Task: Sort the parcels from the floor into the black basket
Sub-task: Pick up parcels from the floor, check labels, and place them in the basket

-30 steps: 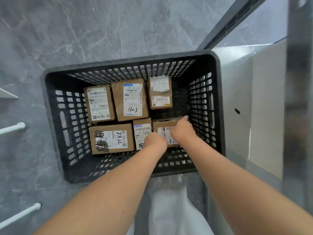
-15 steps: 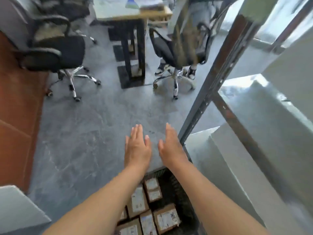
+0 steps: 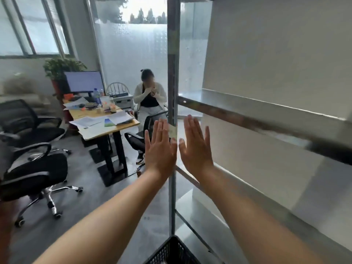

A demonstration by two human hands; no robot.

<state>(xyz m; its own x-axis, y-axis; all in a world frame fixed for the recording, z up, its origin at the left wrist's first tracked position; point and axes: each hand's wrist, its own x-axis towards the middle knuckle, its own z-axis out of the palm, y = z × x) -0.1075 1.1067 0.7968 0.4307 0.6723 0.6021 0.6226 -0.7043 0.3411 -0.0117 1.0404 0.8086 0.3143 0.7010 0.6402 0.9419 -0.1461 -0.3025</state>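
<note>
Head view: left hand (image 3: 160,147) and right hand (image 3: 196,147) raised side by side, fingers straight, holding nothing, above the black basket (image 3: 171,251).

1. It was an office: a wooden worktop (image 3: 91,133) stood on black legs.
2. On the worktop sat a monitor (image 3: 83,81), loose papers (image 3: 122,117) and a water bottle (image 3: 96,95); a printer (image 3: 122,100) stood behind it.
3. A person (image 3: 150,98) sat behind the worktop; black swivel chairs (image 3: 36,174) stood left of it.
4. A potted plant (image 3: 61,67) stood behind the worktop, and metal racking (image 3: 172,82) rose to its right.
</note>
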